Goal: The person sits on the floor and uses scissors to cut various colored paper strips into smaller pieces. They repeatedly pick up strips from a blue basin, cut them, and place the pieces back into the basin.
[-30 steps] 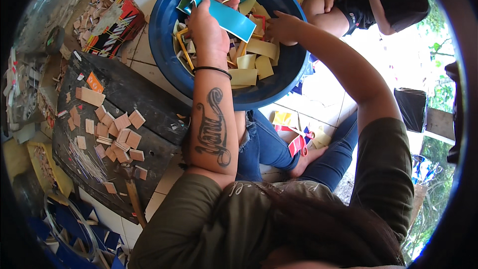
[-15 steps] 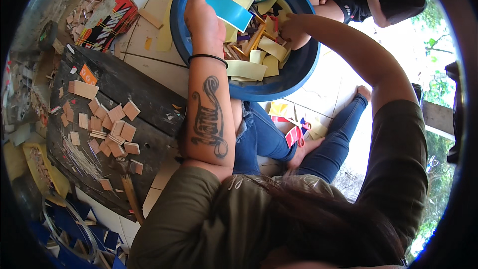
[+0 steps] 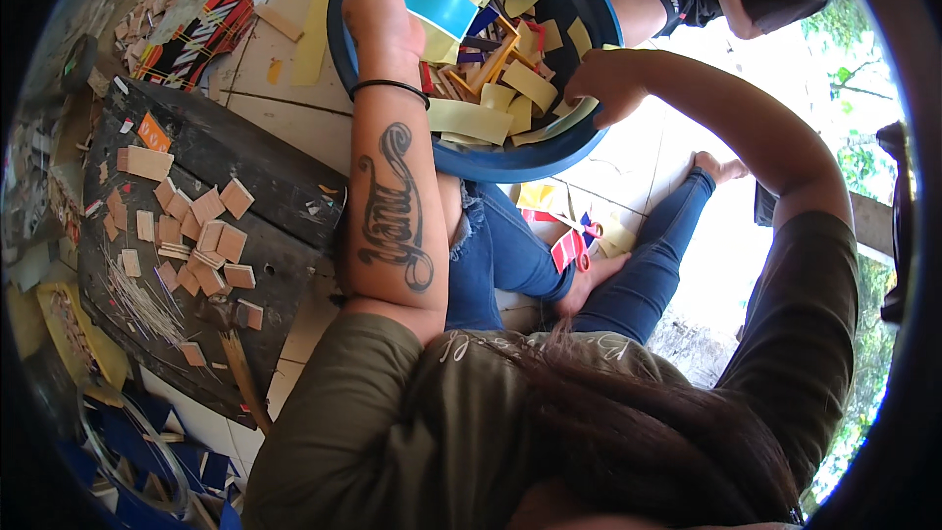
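My left hand (image 3: 378, 25) is at the far left part of a round blue basin (image 3: 471, 167), its fingers curled around a bright blue paper strip (image 3: 432, 2). The strip hangs out over the basin to the right. My right hand (image 3: 610, 83) is at the basin's right rim with its fingers bent together; what they hold, if anything, is hidden. A pale yellow strip (image 3: 561, 126) lies against the inner wall just beside those fingers. Inside the basin are several pale yellow paper pieces (image 3: 530, 85), thin wooden pieces and an orange-yellow frame-like piece (image 3: 502, 61).
On the left, a dark board (image 3: 285, 152) carries small wooden tiles (image 3: 208, 204) and a bundle of thin sticks (image 3: 142, 309). A box of wood pieces (image 3: 196, 25) stands beyond. Red-handled scissors (image 3: 583, 245) lie by my foot. Another person's legs (image 3: 643, 15) are at the far right.
My right hand has moved out of the basin's contents to its right rim. My left hand still grips the blue strip. The whole view has shifted slightly.
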`<state>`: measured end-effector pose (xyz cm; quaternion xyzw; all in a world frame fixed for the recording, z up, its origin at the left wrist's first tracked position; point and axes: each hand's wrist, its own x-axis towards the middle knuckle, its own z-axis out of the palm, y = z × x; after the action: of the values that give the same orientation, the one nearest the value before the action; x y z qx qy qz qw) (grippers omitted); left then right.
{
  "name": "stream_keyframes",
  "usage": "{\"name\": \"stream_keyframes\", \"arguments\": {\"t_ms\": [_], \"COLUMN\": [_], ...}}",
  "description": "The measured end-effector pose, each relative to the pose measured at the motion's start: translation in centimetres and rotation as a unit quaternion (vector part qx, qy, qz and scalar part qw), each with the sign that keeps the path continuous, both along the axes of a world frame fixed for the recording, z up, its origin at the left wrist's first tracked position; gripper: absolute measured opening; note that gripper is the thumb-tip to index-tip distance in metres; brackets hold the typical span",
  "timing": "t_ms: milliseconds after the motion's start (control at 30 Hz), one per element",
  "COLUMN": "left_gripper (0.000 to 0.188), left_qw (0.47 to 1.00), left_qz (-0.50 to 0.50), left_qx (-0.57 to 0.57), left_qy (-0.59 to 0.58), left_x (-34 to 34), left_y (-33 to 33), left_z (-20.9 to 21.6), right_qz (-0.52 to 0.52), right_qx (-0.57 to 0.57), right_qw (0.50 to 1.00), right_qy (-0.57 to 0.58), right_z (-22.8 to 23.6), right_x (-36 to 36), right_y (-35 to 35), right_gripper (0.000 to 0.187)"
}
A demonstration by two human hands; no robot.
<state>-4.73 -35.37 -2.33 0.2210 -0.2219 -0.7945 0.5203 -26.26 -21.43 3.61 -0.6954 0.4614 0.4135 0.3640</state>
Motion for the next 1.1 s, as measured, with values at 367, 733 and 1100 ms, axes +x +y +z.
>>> {"name": "stream_keyframes", "arguments": {"t_ms": [367,733,1100], "left_gripper": [0.030,0.030,0.048], "left_qw": [1.000,0.999,0.986], "left_qz": [-0.005,0.028,-0.167], "left_qx": [-0.014,-0.013,-0.013], "left_qy": [-0.008,-0.017,-0.017], "left_x": [-0.4,0.1,-0.1], "left_y": [-0.3,-0.2,0.7], "left_z": [-0.7,-0.3,1.0], "right_qz": [-0.115,-0.409,-0.529], "right_qx": [-0.223,-0.212,-0.286], "right_qw": [0.965,0.848,0.699], "right_qy": [-0.081,-0.261,-0.387], "right_z": [3.4,3.1,4.7], "right_x": [1.4,3.4,2.5], "right_y": [1.4,-3.8,-4.5], "right_gripper": [0.035,0.038,0.031]}}
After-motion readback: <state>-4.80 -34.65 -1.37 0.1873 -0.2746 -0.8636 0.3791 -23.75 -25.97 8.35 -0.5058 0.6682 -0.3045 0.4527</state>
